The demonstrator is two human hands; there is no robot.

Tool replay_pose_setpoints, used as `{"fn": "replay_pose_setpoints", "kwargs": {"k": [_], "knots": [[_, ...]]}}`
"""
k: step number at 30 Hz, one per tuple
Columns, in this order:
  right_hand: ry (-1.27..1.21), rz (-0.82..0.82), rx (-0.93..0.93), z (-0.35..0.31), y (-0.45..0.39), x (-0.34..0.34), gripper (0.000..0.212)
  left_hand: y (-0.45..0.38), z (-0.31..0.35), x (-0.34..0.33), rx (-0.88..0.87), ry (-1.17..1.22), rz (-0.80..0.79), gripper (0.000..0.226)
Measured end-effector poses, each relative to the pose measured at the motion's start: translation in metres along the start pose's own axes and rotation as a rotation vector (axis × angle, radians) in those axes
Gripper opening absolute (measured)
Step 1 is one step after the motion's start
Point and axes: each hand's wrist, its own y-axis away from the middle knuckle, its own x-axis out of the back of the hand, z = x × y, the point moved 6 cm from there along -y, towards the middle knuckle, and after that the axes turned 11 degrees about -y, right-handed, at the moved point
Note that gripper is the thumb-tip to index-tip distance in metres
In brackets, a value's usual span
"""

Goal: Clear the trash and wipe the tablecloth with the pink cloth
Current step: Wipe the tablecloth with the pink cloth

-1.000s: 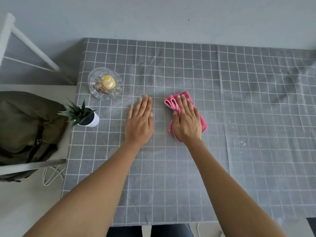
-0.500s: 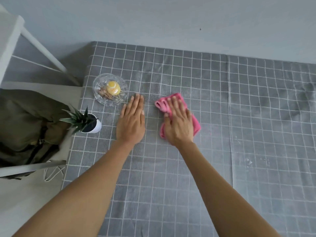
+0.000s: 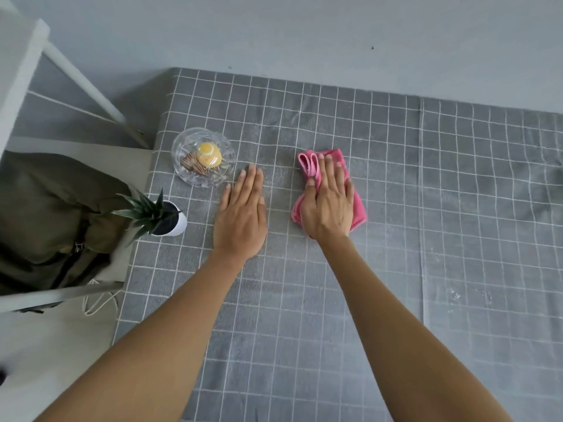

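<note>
A folded pink cloth (image 3: 309,162) lies on the grey checked tablecloth (image 3: 396,208) near the table's middle. My right hand (image 3: 330,202) presses flat on the cloth with straight fingers and covers most of it. My left hand (image 3: 242,211) rests flat on the tablecloth to the left of the cloth, fingers straight and together, holding nothing. Small white specks (image 3: 457,295) dot the tablecloth at the right.
A clear glass dish (image 3: 185,147) with a yellow cupcake and toothpicks sits just beyond my left hand. A small potted plant (image 3: 164,216) stands at the table's left edge. A chair with a dark green bag (image 3: 51,214) is left of the table.
Both hands and the pink cloth slid left toward the glass dish between the two earlier frames; since then they look about the same relative to the dish. The camera view also shifted.
</note>
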Motion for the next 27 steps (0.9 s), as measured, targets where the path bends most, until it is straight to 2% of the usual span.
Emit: {"fn": "replay_pose_setpoints", "kwargs": {"k": [3,6,8,13,18,27], "knots": [[0.003,-0.112,0.160,-0.029,0.023,-0.021,0.054,0.000,0.000,0.000,-0.019,0.002,-0.002,0.055],[-0.030,-0.145,0.213,-0.024,0.021,-0.018,0.051,0.000,0.001,0.001,-0.020,0.008,0.004,0.055],[-0.004,-0.108,0.182,-0.006,0.011,-0.004,0.051,-0.001,0.001,0.001,-0.010,0.021,-0.004,0.055],[-0.007,0.029,-0.063,0.053,-0.011,0.036,0.053,-0.002,-0.002,-0.002,-0.009,0.018,-0.011,0.053],[0.005,0.057,-0.058,0.052,-0.011,0.036,0.053,-0.006,0.007,0.001,0.036,0.066,-0.004,0.057],[-0.048,0.069,-0.048,0.054,-0.011,0.039,0.051,-0.058,0.098,-0.002,-0.240,0.134,-0.041,0.050]]}}
